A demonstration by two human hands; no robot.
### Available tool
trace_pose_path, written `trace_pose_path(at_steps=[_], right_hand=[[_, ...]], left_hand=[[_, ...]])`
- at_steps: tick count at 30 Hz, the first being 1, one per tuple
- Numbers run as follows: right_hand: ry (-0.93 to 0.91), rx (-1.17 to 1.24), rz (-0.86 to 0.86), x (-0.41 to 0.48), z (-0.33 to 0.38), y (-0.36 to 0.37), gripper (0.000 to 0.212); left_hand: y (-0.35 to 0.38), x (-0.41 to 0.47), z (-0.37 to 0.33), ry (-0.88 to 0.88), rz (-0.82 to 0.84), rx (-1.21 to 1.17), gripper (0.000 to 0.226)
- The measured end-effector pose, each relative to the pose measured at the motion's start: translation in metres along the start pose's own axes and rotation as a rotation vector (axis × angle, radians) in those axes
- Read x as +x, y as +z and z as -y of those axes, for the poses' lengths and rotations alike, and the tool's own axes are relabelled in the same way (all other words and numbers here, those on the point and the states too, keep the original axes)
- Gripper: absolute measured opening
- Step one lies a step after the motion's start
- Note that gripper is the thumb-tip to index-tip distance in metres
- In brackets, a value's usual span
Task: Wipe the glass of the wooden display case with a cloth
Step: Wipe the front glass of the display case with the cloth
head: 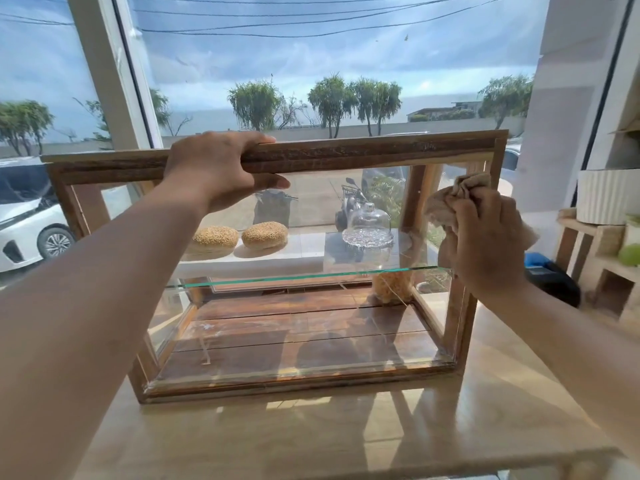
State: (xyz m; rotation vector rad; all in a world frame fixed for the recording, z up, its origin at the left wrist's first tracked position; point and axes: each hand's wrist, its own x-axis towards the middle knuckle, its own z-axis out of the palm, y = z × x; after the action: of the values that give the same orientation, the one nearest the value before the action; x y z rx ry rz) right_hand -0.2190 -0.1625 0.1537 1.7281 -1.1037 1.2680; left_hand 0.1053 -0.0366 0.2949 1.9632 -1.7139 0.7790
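Currently the wooden display case (277,271) sits mid-counter (346,438), near the far edge by the window. Left hand (214,168) clamps the top rail, fingers (242,138) curled over it. Right hand (488,244) has fingers closed on the bunched cloth (457,199), pressed at the case's right end glass. Advice: keep the left hand bracing, spread the cloth flatter, wipe in overlapping strokes down to the bottom rail
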Motion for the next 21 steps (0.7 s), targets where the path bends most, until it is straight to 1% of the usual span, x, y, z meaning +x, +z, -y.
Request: trace_pose_path(at_steps=[4, 9, 11, 13, 16, 19, 21], right_hand=[[0.299, 0.050, -0.035, -0.018, 0.029, 0.008, 0.034], [0.750, 0.285, -0.092, -0.041, 0.077, 0.022, 0.039], [0.822, 0.345, -0.116, -0.044, 0.095, 0.026, 0.042], [0.765, 0.349, -0.135, -0.044, 0.110, 0.027, 0.036], [0.581, 0.357, -0.114, -0.043, 0.135, 0.027, 0.034], [0.247, 0.350, -0.058, -0.039, 0.163, 0.027, 0.033], [-0.002, 0.338, -0.041, -0.038, 0.175, 0.030, 0.028]], left_hand=[[0.001, 0.000, 0.000, 0.009, -0.007, -0.006, 0.078], [0.001, 0.002, 0.001, 0.006, -0.011, -0.020, 0.078], [0.001, 0.002, 0.001, 0.004, -0.007, -0.024, 0.077], [0.001, 0.002, 0.001, 0.003, -0.004, -0.031, 0.077], [0.001, 0.003, 0.001, 0.002, 0.000, -0.033, 0.079], [0.002, 0.003, 0.002, -0.001, 0.006, -0.030, 0.080], [0.001, 0.004, 0.002, -0.007, 0.010, -0.032, 0.080]])
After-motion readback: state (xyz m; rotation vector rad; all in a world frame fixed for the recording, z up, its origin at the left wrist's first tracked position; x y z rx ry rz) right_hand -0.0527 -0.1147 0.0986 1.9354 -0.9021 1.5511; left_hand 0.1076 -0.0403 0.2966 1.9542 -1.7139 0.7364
